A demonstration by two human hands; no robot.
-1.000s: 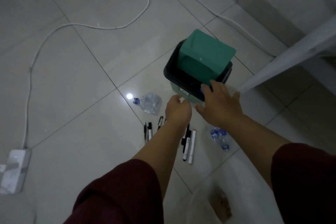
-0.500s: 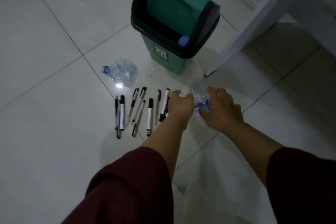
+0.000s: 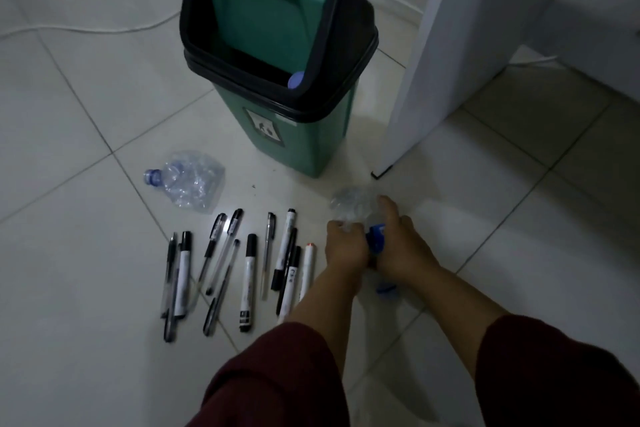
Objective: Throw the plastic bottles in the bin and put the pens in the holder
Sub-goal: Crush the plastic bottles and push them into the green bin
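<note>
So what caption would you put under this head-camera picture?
Both hands, left and right, grip a crushed bottle beside the green bin, pens lying on the floor.

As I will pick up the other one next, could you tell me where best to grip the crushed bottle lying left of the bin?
Probably around the neck, just behind the blue cap, coming from above and the left. The crushed bottle lies on its side on the floor tile with the cap pointing left; the neck looks narrow and rigid, while the flattened body is wide and crinkled.

My left hand [image 3: 344, 246] and right hand [image 3: 403, 250] are bare, forearms uncovered. Loose sleeves [image 3: 277, 378], seemingly dark maroon in this dim light, are pushed up toward my elbows.
</note>
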